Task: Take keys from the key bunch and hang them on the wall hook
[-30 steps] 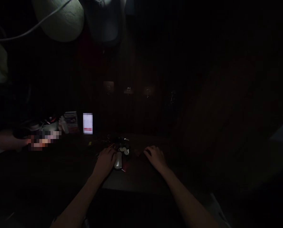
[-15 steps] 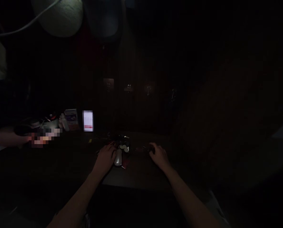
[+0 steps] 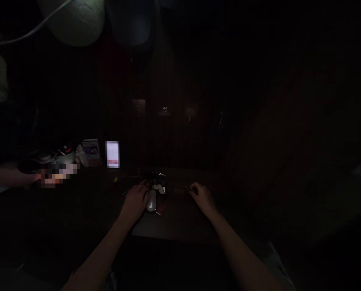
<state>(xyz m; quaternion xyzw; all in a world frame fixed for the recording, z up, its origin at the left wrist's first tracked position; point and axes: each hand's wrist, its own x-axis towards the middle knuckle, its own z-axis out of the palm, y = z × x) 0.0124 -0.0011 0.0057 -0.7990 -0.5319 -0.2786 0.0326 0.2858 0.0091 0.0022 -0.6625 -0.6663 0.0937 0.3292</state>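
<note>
The scene is very dark, so small details are hard to make out. My left hand lies low over the table, fingers loosely spread beside a heap of small items. Against its right side is a rounded silver object, shaped like a computer mouse. Just beyond are pale round pieces, and a small red piece lies to the right of the silver object. My right hand is closed in a pinch on a small thin dark object, whose kind I cannot make out.
A lit, blurred screen stands at the back of the table. Left of it are a box, a white bottle and other clutter. Clips hang on the dark back wall. Pale bulky shapes are overhead at left.
My right hand's fingers have drawn closer together around the small dark object. My left hand and the things beside it look nearly the same.
</note>
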